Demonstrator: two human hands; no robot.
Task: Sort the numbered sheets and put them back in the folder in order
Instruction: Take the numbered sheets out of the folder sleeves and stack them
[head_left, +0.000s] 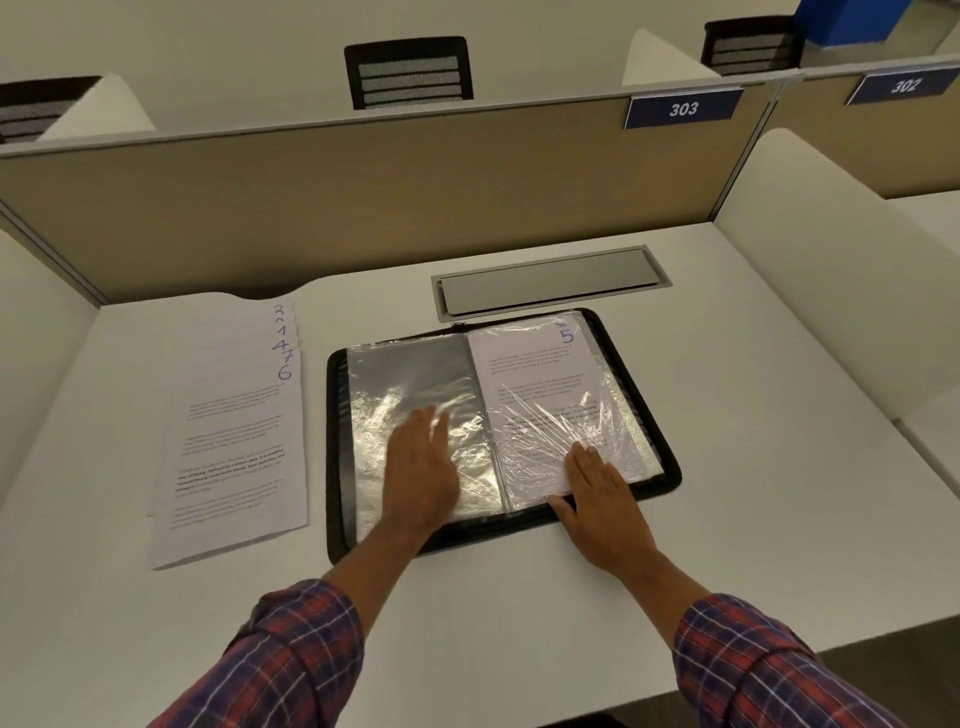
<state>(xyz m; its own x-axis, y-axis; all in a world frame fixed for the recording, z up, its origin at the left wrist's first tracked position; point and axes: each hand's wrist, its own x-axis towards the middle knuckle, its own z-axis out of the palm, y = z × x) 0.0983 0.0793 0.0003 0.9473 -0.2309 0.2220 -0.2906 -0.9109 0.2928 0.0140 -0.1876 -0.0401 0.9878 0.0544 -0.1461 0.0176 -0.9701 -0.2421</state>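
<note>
A black zip folder (670, 467) lies open on the desk with clear plastic sleeves. Its left sleeve (410, 374) is empty. The right sleeve holds a printed sheet numbered 5 (540, 374). My left hand (421, 467) rests flat, fingers straight, on the empty left sleeve. My right hand (602, 499) lies flat on the lower edge of the right sleeve and the folder's front rim. To the left of the folder a fanned stack of numbered sheets (234, 431) lies on the desk, sheet 6 on top, with 7, 4, 1 and others showing behind.
A grey cable hatch (550, 283) is set into the white desk (519, 597) just behind the folder. A tan partition (363, 197) with a blue sign 303 closes off the back. White side panels flank the desk. Black chairs stand beyond the partition.
</note>
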